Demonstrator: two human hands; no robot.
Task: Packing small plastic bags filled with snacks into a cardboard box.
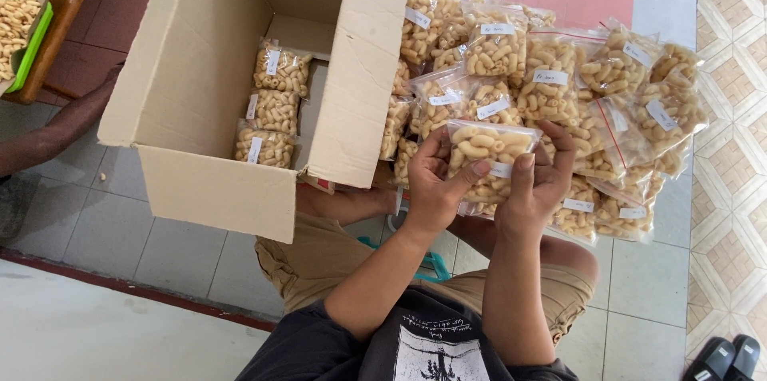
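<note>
A small clear plastic bag of pale curled snacks (pixel 486 159) sits grasped between both hands above the lap, left hand (pixel 435 185) and right hand (pixel 537 181) clasping its sides. Its lower end is hidden behind the fingers. Beside it, an open brown cardboard box (pixel 200 85) holds what seems three similar bags.

A small clear plastic bag of pale beige curled snack pieces (pixel 487 159), sealed and marked with a small white label near its lower edge, is held flat and roughly level between both hands, above the lap. It is gripped at its left edge by the left hand (pixel 431 189) and at its right edge by the right hand (pixel 537 181), with both thumbs pressed on its upper face. It is held just in front of a heap of like bags on the floor.
</note>
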